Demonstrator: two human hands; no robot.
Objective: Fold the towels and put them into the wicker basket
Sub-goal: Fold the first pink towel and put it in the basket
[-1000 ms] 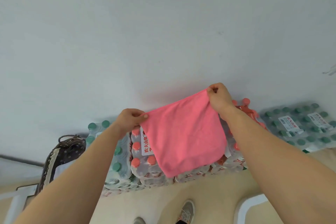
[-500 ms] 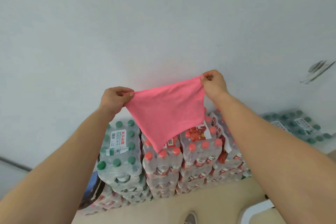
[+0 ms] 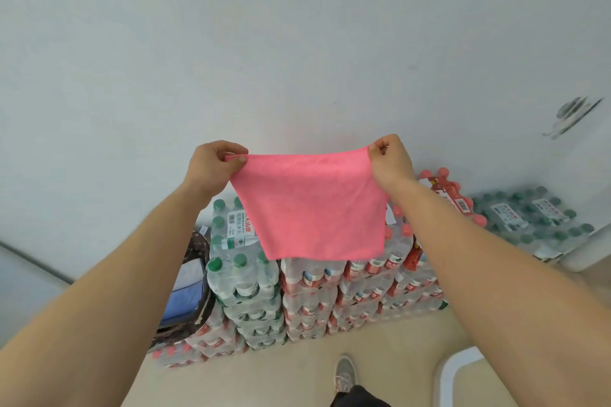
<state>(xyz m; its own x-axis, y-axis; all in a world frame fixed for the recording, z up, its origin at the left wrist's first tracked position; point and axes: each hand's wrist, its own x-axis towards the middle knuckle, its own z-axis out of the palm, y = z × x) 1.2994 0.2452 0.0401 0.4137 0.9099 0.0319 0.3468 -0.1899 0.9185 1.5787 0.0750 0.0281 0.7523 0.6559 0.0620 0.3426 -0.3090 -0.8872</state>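
The pink towel [image 3: 310, 211] hung in the air in front of the person, spread flat and roughly square. Its top edge was stretched nearly level between the two hands and its lower edge hung free.

The left hand [image 3: 215, 168] had its grip clamped on the towel's upper left corner, thumb against curled fingers. The right hand [image 3: 391, 163] had its grip clamped the same way on the upper right corner. Both bare forearms reached up and forward from the bottom corners of the view.

Behind the towel, shrink-wrapped packs of bottled water stood stacked against a pale wall [image 3: 297, 43]. The green-capped packs [image 3: 244, 274] were on the left and the red-capped packs [image 3: 363, 294] on the right. More green-capped bottles [image 3: 535, 215] lay farther right.

A dark patterned bag [image 3: 191, 284] leaned just beside the stack on its left. On the beige floor [image 3: 281, 377] below, a grey shoe [image 3: 345, 373] showed. A white curved edge [image 3: 446, 377] sat near the lower right; what it belonged to could not be told. A blurred fixture [image 3: 575, 114] marked the wall at the upper right.
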